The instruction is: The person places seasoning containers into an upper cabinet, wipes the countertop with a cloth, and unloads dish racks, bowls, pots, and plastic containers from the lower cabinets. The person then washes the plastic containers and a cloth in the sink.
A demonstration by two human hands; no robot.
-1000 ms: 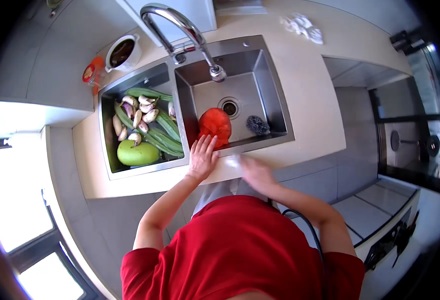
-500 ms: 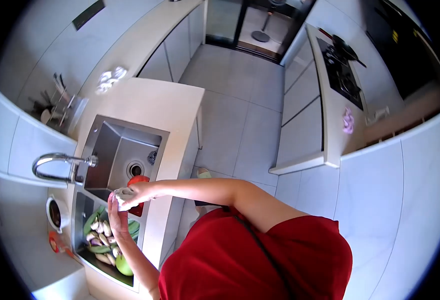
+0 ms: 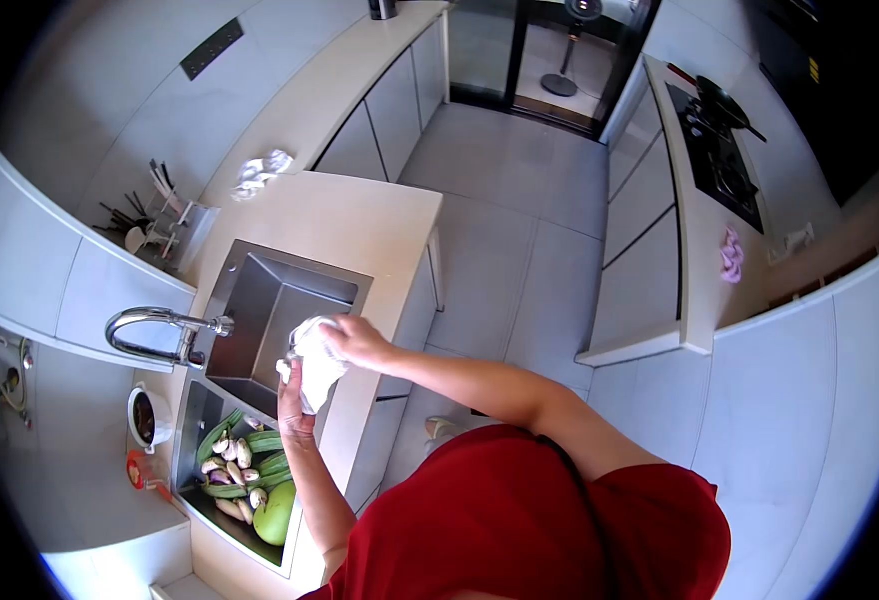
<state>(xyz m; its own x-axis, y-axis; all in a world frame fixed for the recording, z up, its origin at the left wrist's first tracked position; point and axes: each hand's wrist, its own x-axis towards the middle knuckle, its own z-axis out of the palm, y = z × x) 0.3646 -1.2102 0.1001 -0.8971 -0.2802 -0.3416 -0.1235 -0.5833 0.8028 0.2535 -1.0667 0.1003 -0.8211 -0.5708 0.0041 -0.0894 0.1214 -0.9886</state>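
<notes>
White cloth (image 3: 320, 372), bunched up and caught between both hands, is what's in play right now. Left hand (image 3: 295, 393) has its fingers up and closed around the lower left part of it, with a bit of cloth poking out past the fingertips. Right hand (image 3: 362, 343) grips it from the other side, fingers curled over the upper right edge, so the cloth sits right in the gap between the two, above the near edge of the bare steel basin (image 3: 285, 310). Chrome faucet (image 3: 150, 328) arches off to the left of both hands. Just beyond the left wrist, on the body side, is the other basin (image 3: 230, 537), loaded with long green vegetables (image 3: 274, 463), a pile of pale purple-tinged pieces (image 3: 235, 455) (too small for me to tell what exactly) and a round light green gourd (image 3: 275, 513) closest to the left forearm. Further left of that hand you've got a white pot (image 3: 150, 415) with something dark inside and a jar (image 3: 139, 468) with red on it. Past the hands, up the counter (image 3: 375, 210), lies another crumpled cloth (image 3: 262, 175), well apart from the fingers.
</notes>
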